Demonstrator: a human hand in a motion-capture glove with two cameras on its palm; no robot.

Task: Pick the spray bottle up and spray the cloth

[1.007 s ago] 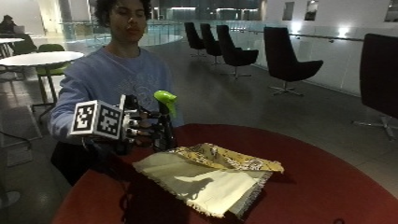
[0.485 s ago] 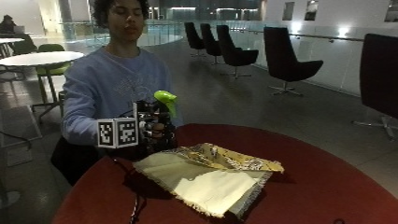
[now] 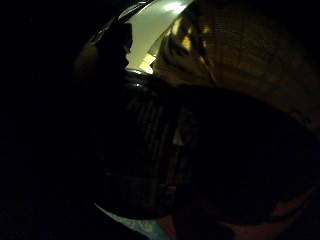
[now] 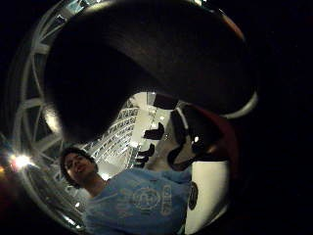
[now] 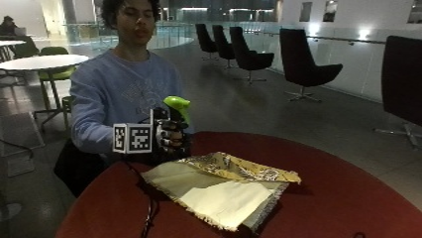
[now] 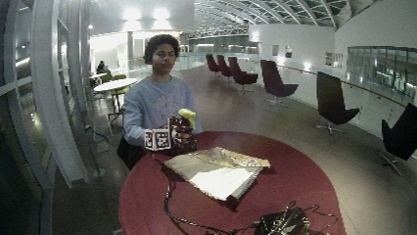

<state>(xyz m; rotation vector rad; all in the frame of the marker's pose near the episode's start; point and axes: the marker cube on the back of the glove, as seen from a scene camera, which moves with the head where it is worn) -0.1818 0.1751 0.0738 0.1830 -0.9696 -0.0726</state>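
1. Upright, the spray bottle (image 5: 175, 111) with its green trigger head sits in the gloved right hand (image 5: 170, 136), fingers curled around it, above the red tabletop (image 5: 342, 198).
2. Just beside it, the gold cloth (image 5: 221, 186) lies folded on the tabletop.
3. No label or writing is readable on bottle or cloth.

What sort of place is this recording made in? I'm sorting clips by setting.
Probably a public atrium or lounge in a large building: rows of black swivel chairs, a glazed roof on white trusses, and small café tables behind the person at the round red table.
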